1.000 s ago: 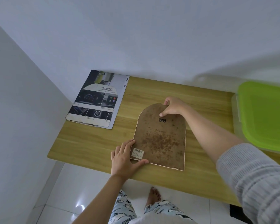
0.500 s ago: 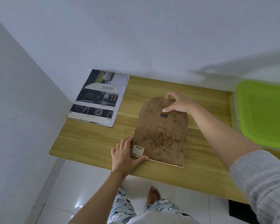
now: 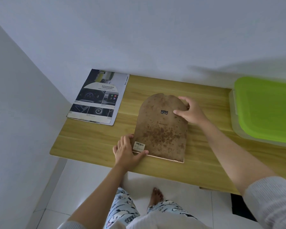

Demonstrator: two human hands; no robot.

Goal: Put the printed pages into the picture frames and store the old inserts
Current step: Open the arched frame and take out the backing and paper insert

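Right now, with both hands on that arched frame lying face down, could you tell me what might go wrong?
1. The picture frame lies near the table's front edge; a hard pull could slide it off.
2. The right hand works at the arched backing's edge; the stained board looks old and might crack.
3. The left hand pins only one corner, so the frame could pivot toward the printed pages.
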